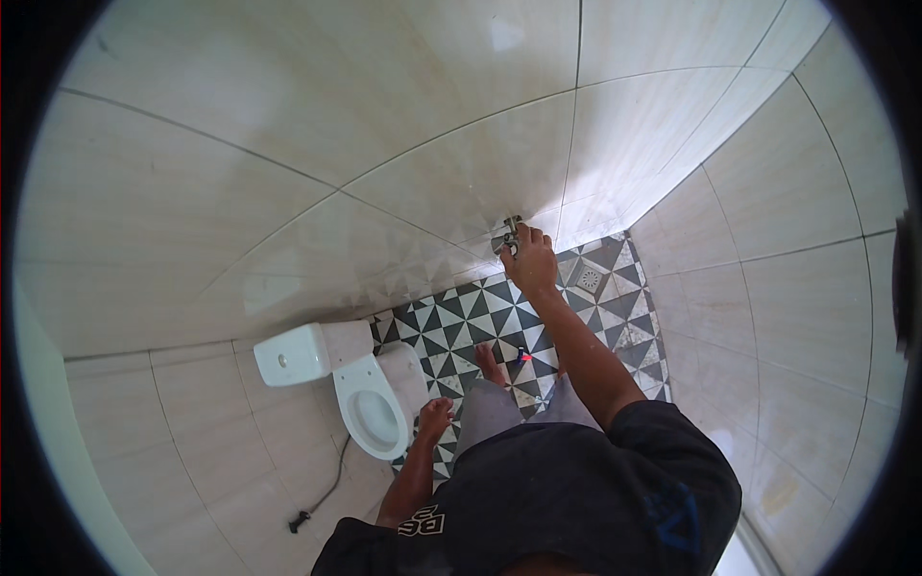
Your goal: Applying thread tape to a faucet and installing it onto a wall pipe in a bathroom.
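My right hand (531, 261) reaches forward to the wall, its fingers closed around a shiny metal tap (511, 227) fixed low on the tiles. The fingers hide part of the tap's body. My left hand (436, 420) hangs beside my leg, to the right of the toilet bowl; its fingers are curled in and nothing shows in them. It does not appear to touch the toilet (382, 408). A small dark blue and red item (522, 356) lies on the floor between my bare feet.
The toilet's white tank (291, 356) stands to the left against the wall. A dark hose with a black spray head (300, 521) is at the lower left. A square floor drain (589, 278) sits in the patterned tile floor (447, 312). A brown object (903, 283) is at the right edge.
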Available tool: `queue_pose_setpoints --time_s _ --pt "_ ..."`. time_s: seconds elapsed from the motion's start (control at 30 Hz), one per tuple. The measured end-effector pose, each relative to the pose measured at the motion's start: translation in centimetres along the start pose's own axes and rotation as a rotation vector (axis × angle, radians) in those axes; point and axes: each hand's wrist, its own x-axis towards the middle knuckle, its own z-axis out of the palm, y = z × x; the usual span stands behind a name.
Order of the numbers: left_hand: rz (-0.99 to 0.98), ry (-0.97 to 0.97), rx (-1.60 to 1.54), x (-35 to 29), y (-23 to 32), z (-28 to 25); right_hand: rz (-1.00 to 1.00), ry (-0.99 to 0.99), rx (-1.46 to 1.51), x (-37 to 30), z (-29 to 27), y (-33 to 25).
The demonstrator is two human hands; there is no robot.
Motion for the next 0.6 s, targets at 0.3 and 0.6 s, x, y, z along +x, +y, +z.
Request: queue_pose_setpoints --time_s 0.3,0.6 --pt "-0.013 -0.146 0.311 9.6 8.6 -12.2 0.810 -0.121 2.192 -0.8 4.9 2.8" --pt "0.119 -0.226 0.495 16.7 18.2 -19.1 0.065 0.508 -0.044 -3.1 0.6 -4.2"
